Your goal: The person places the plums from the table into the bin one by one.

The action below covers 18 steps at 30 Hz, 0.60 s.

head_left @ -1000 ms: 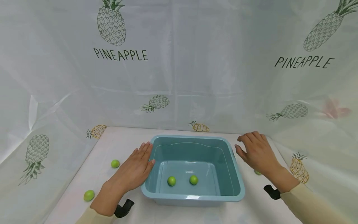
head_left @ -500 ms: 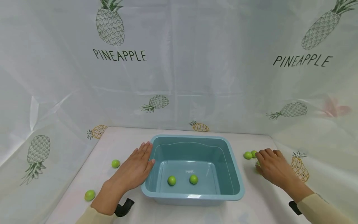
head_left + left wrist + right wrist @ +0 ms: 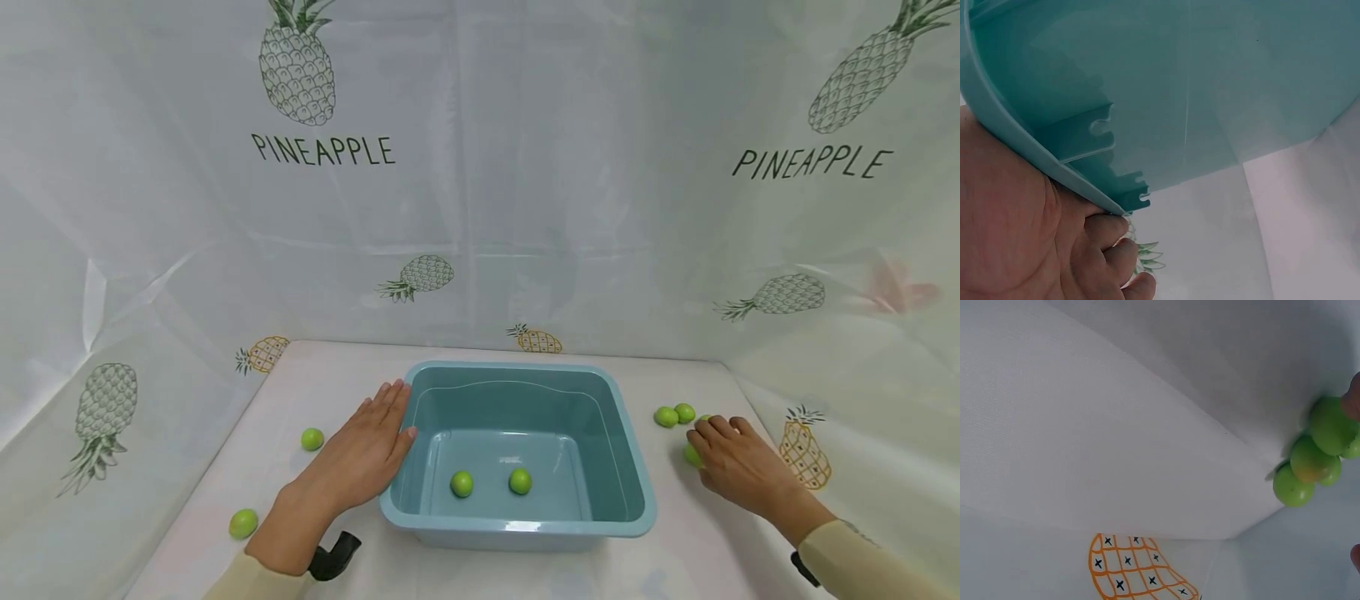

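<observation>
Moved: right hand [image 3: 738, 467] has been drawn slightly nearer and lower on the right-side fruits; left hand [image 3: 360, 454] and tub [image 3: 630, 467] unchanged since half a second ago.
Fruit at hand: one green fruit [image 3: 692, 455] is covered at its near side by the right fingers; in the right wrist view a fingertip is seen touching the cluster [image 3: 1313, 456]. Whether it is pinched or only touched cannot be told.
Right fingers: curled down over the fruit, close together; grip not confirmed.
Left fingers: straight and together, laid flat against the tub's left outer wall; in the left wrist view the rim [image 3: 1035, 159] is seen resting on the palm [image 3: 1016, 231].
In tub: two fruits [image 3: 461, 483] [image 3: 520, 480] lie on the bottom, apart from each other.
Still outside, right: pair [image 3: 674, 414] just beyond the right hand, plus the one under the fingers.
Still outside, left: one fruit [image 3: 312, 438] near the left hand, another [image 3: 243, 523] near the front-left table edge.
Progress (judged): two in, about five out; collection is well short of half done.
Surround: table [image 3: 337, 375] covered in white cloth, pineapple-print sheet [image 3: 480, 183] hung behind and at both sides.
</observation>
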### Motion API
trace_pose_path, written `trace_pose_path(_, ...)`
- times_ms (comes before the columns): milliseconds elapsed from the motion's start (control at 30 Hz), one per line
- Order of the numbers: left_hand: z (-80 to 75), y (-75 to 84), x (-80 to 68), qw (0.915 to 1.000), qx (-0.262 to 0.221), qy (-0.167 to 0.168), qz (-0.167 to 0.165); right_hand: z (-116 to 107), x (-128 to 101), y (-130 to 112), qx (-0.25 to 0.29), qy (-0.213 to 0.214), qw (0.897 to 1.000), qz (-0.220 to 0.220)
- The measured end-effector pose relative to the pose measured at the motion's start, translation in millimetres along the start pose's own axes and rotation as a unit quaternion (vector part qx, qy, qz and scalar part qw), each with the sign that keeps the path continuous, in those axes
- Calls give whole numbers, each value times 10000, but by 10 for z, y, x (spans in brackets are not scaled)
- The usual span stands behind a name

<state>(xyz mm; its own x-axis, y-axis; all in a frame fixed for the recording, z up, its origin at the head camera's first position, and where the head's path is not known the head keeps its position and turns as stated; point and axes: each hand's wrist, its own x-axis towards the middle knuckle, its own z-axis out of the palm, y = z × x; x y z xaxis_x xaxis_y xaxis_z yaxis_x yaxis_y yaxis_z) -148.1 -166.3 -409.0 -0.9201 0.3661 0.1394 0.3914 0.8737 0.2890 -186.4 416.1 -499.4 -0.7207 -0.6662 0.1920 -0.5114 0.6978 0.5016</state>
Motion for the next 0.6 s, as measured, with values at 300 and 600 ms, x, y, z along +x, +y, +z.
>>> trace_pose_path(300,7,-9,9,10000,-42,-38,3,195,-4,6,41,445,9987,-232)
trace_pose_path(600,15,-17,18,10000,-6,-91,-29,245,-2,-23,-21,437,9985,-317)
